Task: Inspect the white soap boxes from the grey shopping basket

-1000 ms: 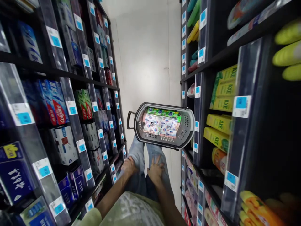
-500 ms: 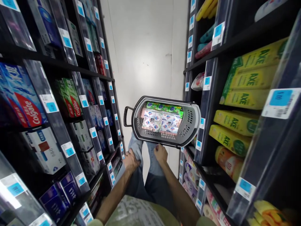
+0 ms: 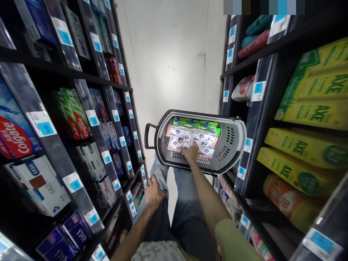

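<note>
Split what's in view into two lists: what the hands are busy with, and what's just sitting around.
In hand:
- shopping basket
- white packs in it, under the right hand; contact unclear
- green packs beside them

Sitting around:
- Colgate boxes, left shelves
- yellow AXE packs, right shelves
- price labels along shelf fronts

A pale, glossy floor (image 3: 163, 40) is stretching between a black left shelving unit (image 3: 67, 72) and a black right shelving unit (image 3: 285, 42), thin seams (image 3: 206, 29) running near its two long edges. White light is reflecting softly off its middle. Clear rails (image 3: 20, 85) bearing blue-and-white price labels (image 3: 73, 182) are lining the shelves' front edges.
</note>
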The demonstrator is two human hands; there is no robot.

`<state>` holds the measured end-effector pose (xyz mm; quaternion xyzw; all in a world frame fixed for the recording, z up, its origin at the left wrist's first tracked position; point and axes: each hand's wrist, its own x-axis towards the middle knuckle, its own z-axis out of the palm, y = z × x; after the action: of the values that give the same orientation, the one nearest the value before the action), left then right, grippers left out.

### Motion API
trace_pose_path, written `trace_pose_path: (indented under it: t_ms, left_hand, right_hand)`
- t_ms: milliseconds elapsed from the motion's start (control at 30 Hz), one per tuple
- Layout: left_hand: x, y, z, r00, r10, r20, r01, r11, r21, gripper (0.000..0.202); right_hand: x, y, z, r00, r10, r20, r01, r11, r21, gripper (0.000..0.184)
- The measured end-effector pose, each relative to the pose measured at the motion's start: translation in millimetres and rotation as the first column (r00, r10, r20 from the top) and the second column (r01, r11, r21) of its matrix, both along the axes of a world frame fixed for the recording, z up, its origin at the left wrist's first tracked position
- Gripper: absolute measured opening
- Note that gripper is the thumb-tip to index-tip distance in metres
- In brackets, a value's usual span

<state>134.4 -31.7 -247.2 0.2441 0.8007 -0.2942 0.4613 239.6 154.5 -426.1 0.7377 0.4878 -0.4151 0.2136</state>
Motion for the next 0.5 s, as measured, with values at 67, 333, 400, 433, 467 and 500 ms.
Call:
trace_pose_path:
  t_ms: [67,333,400,433,467,500]
  left_hand:
    - [0,1,-2.0,1.000,0.005,-0.003,-0.005,1.000,-0.009,0.098]
    - [-6,9,-3.6,1.000,-0.020,0.001,0.020,1.000,-0.010,0.100]
    - [-8,13,-2.5,1.000,-0.019,0.001,0.019,1.000,-0.016,0.100]
    - [-8,15,-2.0,1.000,-0.019,-0.001,0.019,1.000,-0.018,0.100]
    - [-9,17,-1.6,1.000,-0.024,-0.003,0.023,1.000,-0.020,0.100]
    - [-10,18,-1.3,0.999,-0.032,-0.007,0.032,0.999,-0.019,0.100]
  right_hand:
    - [-1,3,-8.0,1.000,0.011,-0.003,-0.011,0.999,-0.032,0.090]
    - [17,-1,-15.6,1.000,0.007,-0.007,-0.007,0.996,-0.094,0.093]
    - [28,1,-16.1,1.000,-0.006,-0.024,0.004,0.993,-0.117,0.092]
    - [35,3,-16.7,0.999,-0.015,-0.031,0.011,0.992,-0.127,0.093]
    - [41,6,-17.5,0.999,-0.027,-0.037,0.021,0.990,-0.136,0.093]
    - [48,9,-18.6,0.998,-0.041,-0.043,0.034,0.989,-0.144,0.094]
